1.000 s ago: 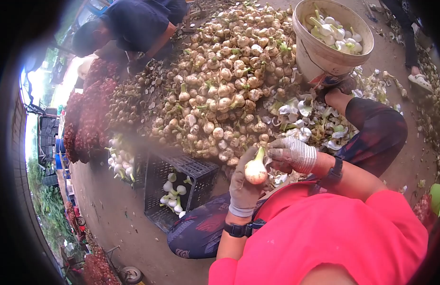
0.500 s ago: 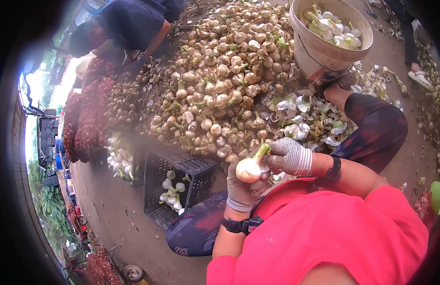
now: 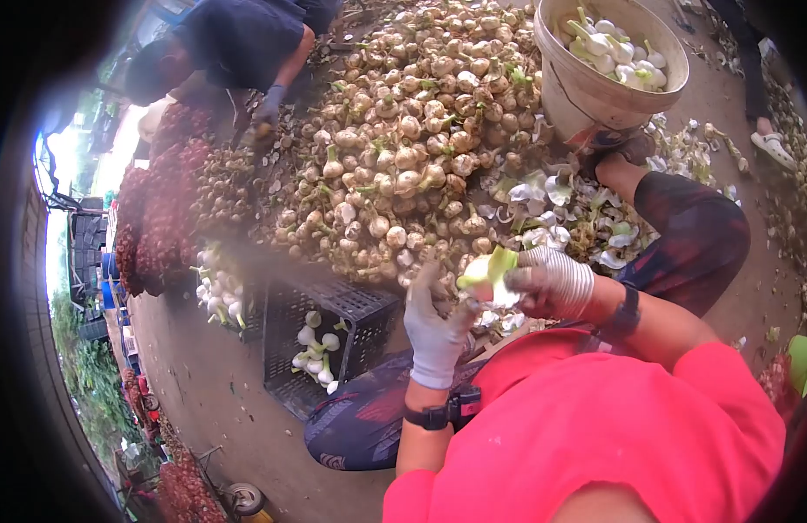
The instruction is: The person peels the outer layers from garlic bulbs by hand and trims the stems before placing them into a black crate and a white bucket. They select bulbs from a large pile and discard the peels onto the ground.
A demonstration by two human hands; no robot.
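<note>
My right hand (image 3: 556, 283), in a dirty striped glove, pinches a garlic bulb (image 3: 488, 272) by its green, partly peeled stem. Beside it my left hand (image 3: 436, 327), gloved too, has its fingers spread at the bulb's left; whether they touch it is blurred. Beyond both hands lies a big heap of unpeeled garlic (image 3: 403, 157). Loose white peelings (image 3: 543, 196) are scattered to the right of the heap. A black crate (image 3: 360, 327) with several clean white bulbs (image 3: 316, 353) stands at the left of my left hand.
A white bucket (image 3: 586, 91) of peeled garlic stands at the upper right. Another person (image 3: 238, 48) bends over the heap at the upper left, near red net sacks (image 3: 164, 209). More white bulbs (image 3: 219, 288) lie left of the crate. A foot in a light shoe (image 3: 772, 148) shows at far right.
My left hand has opened and moved off the bulb slightly. The bulb has tilted, and its green outer layer is spread in my right hand. The other person's gloved hand has shifted.
</note>
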